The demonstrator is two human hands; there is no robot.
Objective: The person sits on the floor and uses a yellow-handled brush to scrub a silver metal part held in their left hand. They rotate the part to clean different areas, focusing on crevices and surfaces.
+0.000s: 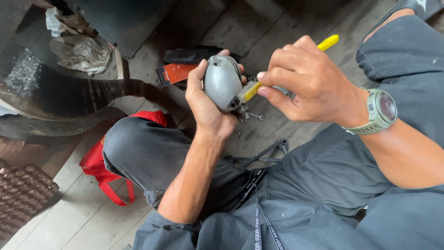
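head cam | looks steeply down, close | hands, lap, plank floor in frame

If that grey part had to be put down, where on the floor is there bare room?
Bare boards lie beyond the hands, between the dark sheet at top left and the raised knee. More bare floor sits beside the red bag. Under the left hand with the grey part it is crowded: small bolts, an orange tool, metal rods.

Worn wooden floorboards (259, 28), grey and scuffed, run diagonally under even daylight. A dark curved exhaust pipe (69, 95) crosses the left side, with crumpled plastic wrap (81, 53) above it and a red cloth bag (99, 162) below.
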